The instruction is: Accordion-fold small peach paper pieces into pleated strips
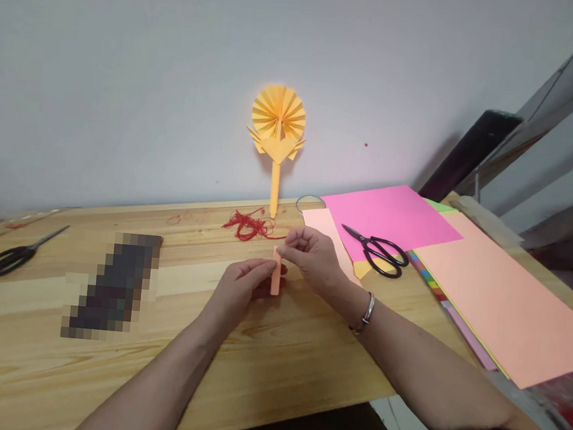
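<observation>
Upright between my hands is a narrow folded strip of peach paper (275, 277), held just above the wooden table (166, 378). My left hand (243, 281) grips its left side, thumb on the front and fingers behind. At the top end, my right hand (308, 254) pinches the strip between thumb and forefinger, with the other fingers curled. Behind the hands lies a tangle of red string (249, 226). A yellow pleated paper fan (279, 114) on a rolled paper handle leans on the wall.
Black-handled scissors (383, 253) rest on pink paper (391, 217) at right. Peach sheets (510, 295) lie stacked over coloured paper beyond the right forearm. More scissors (17, 255) lie at far left, near a blurred-out dark object (117, 284).
</observation>
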The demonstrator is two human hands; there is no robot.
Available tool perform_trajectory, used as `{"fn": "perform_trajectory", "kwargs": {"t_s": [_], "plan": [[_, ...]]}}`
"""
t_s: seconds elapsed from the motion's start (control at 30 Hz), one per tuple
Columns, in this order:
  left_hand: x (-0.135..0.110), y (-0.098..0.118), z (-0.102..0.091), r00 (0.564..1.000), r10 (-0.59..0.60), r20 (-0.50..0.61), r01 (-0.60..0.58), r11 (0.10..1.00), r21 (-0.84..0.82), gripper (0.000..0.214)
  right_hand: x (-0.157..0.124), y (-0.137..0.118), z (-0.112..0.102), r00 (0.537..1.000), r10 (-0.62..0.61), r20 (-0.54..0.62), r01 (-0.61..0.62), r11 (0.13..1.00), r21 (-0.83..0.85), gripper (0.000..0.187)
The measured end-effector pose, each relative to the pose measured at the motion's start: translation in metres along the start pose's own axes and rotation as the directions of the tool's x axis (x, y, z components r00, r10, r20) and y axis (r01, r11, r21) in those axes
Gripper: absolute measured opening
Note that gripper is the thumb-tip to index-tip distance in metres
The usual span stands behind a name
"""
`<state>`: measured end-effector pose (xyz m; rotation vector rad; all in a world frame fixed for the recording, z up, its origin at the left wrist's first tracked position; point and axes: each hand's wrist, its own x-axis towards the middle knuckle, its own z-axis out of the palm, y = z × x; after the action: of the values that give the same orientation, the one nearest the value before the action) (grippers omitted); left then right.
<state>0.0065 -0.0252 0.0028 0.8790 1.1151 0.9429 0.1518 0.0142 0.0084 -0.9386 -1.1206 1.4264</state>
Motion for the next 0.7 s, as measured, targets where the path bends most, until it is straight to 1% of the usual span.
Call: {"fn": "perform_trajectory", "kwargs": {"t_s": [0.1, 0.23, 0.43, 0.57, 0.63, 0.7], "plan": [[0.0, -0.001, 0.0, 1.0, 0.022, -0.001, -0.022, 1.0, 0.003, 0.032, -0.003, 0.004, 0.002, 0.999, -0.014, 0.048, 0.016, 0.999, -0.041, 0.019], [-0.001, -0.001, 0.001, 0.999, 0.029, 0.035, -0.03, 1.0, 0.006, 0.026, -0.003, 0.009, 0.003, 0.998, -0.04, 0.056, 0.044, 0.997, -0.068, 0.017], [0.0, -0.001, 0.001, 0.999, 0.01, 0.049, -0.012, 1.0, 0.026, 0.024, -0.003, 0.007, 0.003, 0.999, -0.037, 0.006, 0.037, 0.994, -0.099, 0.017], [0.001, -0.005, 0.001, 0.998, 0.021, 0.065, -0.021, 1.0, -0.005, 0.022, -0.002, 0.002, 0.002, 0.999, -0.028, -0.043, 0.025, 0.997, -0.071, 0.018], [0.002, -0.006, 0.003, 0.998, -0.007, 0.057, 0.008, 0.999, -0.031, 0.02, -0.001, 0.0, 0.002, 0.998, -0.02, -0.056, 0.017, 0.998, -0.052, 0.02], [0.001, -0.005, 0.004, 0.998, -0.044, 0.05, 0.045, 0.999, -0.021, 0.021, 0.001, -0.002, 0.0, 0.998, -0.014, -0.066, 0.011, 0.999, -0.039, 0.021]]}}
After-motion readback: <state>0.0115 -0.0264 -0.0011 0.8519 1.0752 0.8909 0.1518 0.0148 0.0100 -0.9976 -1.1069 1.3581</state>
